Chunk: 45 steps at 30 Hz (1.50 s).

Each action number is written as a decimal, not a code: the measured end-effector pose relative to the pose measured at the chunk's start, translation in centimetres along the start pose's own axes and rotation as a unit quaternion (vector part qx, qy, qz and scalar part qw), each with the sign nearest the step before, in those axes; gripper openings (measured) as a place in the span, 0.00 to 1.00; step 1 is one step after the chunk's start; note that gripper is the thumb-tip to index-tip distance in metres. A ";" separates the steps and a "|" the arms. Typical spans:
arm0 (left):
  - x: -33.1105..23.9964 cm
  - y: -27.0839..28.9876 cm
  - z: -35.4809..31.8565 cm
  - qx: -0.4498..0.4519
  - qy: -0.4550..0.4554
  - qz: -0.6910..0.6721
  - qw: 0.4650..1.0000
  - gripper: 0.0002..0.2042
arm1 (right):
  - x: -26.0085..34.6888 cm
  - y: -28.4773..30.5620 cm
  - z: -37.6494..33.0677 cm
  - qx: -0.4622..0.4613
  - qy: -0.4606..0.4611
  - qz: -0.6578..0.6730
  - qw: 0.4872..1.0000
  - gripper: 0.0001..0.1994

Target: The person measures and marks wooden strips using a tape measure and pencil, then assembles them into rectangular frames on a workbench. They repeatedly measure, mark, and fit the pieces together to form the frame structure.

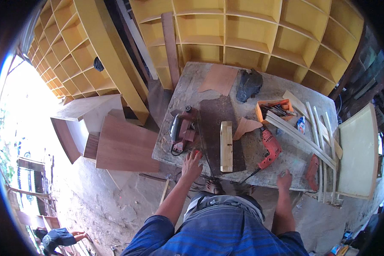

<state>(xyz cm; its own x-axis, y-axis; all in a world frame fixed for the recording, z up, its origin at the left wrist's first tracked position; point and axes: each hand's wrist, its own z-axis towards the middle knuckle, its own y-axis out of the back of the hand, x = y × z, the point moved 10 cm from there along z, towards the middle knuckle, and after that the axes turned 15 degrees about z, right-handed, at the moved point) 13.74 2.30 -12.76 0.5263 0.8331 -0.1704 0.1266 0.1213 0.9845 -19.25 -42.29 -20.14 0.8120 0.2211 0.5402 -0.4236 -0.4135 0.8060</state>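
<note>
My left hand (192,166) reaches over the table's near edge with its fingers stretched out. A small red thing shows at its fingertips, too small to name. Just beyond it stands a dark red power tool (185,131) with a grey handle and a cord, perhaps an electric planer. My right hand (284,179) is at the near edge farther right, fingers curled in; whatever they hold, if anything, is too small to make out. Between the hands lie a pale wooden block (226,146), seemingly of stacked strips, and a red electric drill (270,149), nearer my right hand.
An orange box (276,102) of tools stands on the worktable (175,106). Long pale strips (301,138) cross the right side, overhanging the edge. Yellow shelving (247,27) rises behind; wooden panels (126,145) stand left. Another person (59,240) bends down at far lower left.
</note>
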 end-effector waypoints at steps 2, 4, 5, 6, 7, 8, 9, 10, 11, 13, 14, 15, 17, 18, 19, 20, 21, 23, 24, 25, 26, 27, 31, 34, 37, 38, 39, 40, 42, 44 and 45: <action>-0.1 -1.0 1.0 0.018 -0.004 0.028 0.999 0.30 | 0.1 0.2 -0.3 -0.006 0.003 0.011 1.000 0.31; 0.1 -1.4 1.7 0.036 -0.007 0.081 0.996 0.29 | 1.4 0.4 -1.8 -0.010 0.006 0.014 1.000 0.32; 0.4 -1.5 2.0 0.022 -0.009 0.073 0.997 0.28 | 1.9 0.6 -2.5 -0.016 0.024 0.020 0.999 0.32; 0.7 -1.7 2.3 0.009 -0.010 0.064 0.998 0.27 | 2.5 0.9 -3.2 -0.021 0.041 0.026 0.999 0.32; 0.9 -1.9 2.4 -0.004 -0.012 0.056 0.998 0.27 | 3.1 1.0 -3.9 -0.027 0.059 0.031 0.997 0.32; 1.0 -2.2 2.7 0.005 -0.003 0.046 0.999 0.26 | 3.2 1.2 -4.3 -0.030 0.066 0.044 0.996 0.32; 1.2 -2.5 2.9 0.015 0.006 0.035 0.999 0.25 | 3.4 1.3 -4.7 -0.034 0.074 0.056 0.995 0.32; 1.5 -2.8 3.1 0.024 0.016 0.025 0.999 0.25 | 3.7 1.4 -5.1 -0.036 0.082 0.068 0.994 0.31; 1.5 -2.4 3.2 0.026 0.018 0.020 0.999 0.25 | 4.5 1.5 -5.4 -0.030 0.107 0.075 0.991 0.30; 1.4 -0.7 3.0 0.029 0.026 0.012 0.999 0.27 | 6.6 1.7 -6.4 -0.012 0.158 0.088 0.983 0.28; 1.8 0.5 2.6 -0.006 0.041 -0.022 0.999 0.29 | 8.1 2.3 -6.8 -0.015 0.181 0.093 0.979 0.27; 2.5 1.4 1.9 -0.040 0.059 -0.055 0.996 0.31 | 10.1 2.7 -7.2 -0.015 0.204 0.097 0.974 0.25; 4.1 2.4 0.5 -0.053 0.110 -0.177 0.977 0.34 | 14.7 3.4 -8.1 0.026 0.217 0.149 0.964 0.23; 4.9 2.7 -0.6 -0.031 0.144 -0.261 0.954 0.36 | 18.1 3.8 -9.0 0.068 0.201 0.198 0.957 0.22; 5.0 3.2 -1.6 -0.009 0.173 -0.345 0.922 0.38 | 21.0 4.1 -9.9 0.108 0.183 0.245 0.946 0.21; 4.1 4.5 -2.5 0.054 0.205 -0.403 0.891 0.36 | 23.6 3.6 -11.0 0.169 0.200 0.259 0.930 0.22; 3.3 4.4 -3.3 0.081 0.193 -0.478 0.853 0.35 | 26.3 3.0 -12.3 0.234 0.220 0.274 0.907 0.22; 1.8 4.6 -5.0 0.126 0.166 -0.617 0.759 0.33 | 32.4 2.5 -16.4 0.341 0.303 0.265 0.849 0.26; -0.2 6.9 -5.6 0.155 0.147 -0.633 0.744 0.31 | 35.7 3.4 -18.7 0.336 0.374 0.254 0.826 0.29; -2.2 9.2 -6.2 0.161 0.125 -0.671 0.713 0.32 | 38.3 4.0 -21.0 0.330 0.445 0.244 0.796 0.32; -4.3 11.2 -6.5 0.165 0.099 -0.708 0.680 0.32 | 39.6 3.6 -22.6 0.347 0.468 0.230 0.780 0.35; -5.9 12.4 -6.9 0.164 0.075 -0.742 0.646 0.32 | 40.7 3.1 -24.0 0.365 0.492 0.216 0.760 0.37; -9.0 12.1 -8.6 0.149 0.102 -0.740 0.648 0.31 | 40.0 1.0 -24.8 0.420 0.519 0.169 0.725 0.45; -10.3 11.7 -9.9 0.151 0.188 -0.802 0.547 0.23 | 39.2 1.3 -24.0 0.501 0.468 0.207 0.698 0.41; -11.4 8.8 -10.8 0.175 0.183 -0.777 0.577 0.20 | 37.6 1.7 -23.9 0.546 0.468 0.223 0.658 0.37; -12.3 8.5 -11.0 0.189 0.188 -0.771 0.579 0.17 | 36.9 1.8 -23.9 0.555 0.475 0.226 0.644 0.36; -12.9 8.0 -11.2 0.201 0.183 -0.754 0.599 0.17 | 36.3 1.5 -23.7 0.568 0.470 0.213 0.641 0.36; -13.2 7.2 -11.3 0.213 0.177 -0.735 0.618 0.17 | 35.7 1.3 -23.5 0.581 0.465 0.200 0.637 0.35; -14.1 5.8 -11.8 0.235 0.176 -0.665 0.687 0.12 | 34.2 0.9 -22.8 0.596 0.453 0.159 0.644 0.33; -14.7 4.7 -11.9 0.227 0.182 -0.649 0.703 0.10 | 32.8 0.7 -21.0 0.598 0.441 0.108 0.660 0.30; -15.1 4.4 -11.9 0.223 0.185 -0.639 0.712 0.10 | 31.9 0.4 -20.2 0.615 0.419 0.088 0.663 0.28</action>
<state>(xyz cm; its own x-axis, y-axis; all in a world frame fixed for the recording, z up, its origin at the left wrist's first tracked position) -3.60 -3.29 -5.33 -0.5059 0.2908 -0.8121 0.6016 0.7936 -0.0905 -1.69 -17.56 2.33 0.0670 0.2729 0.9597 0.5827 -0.7915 0.1844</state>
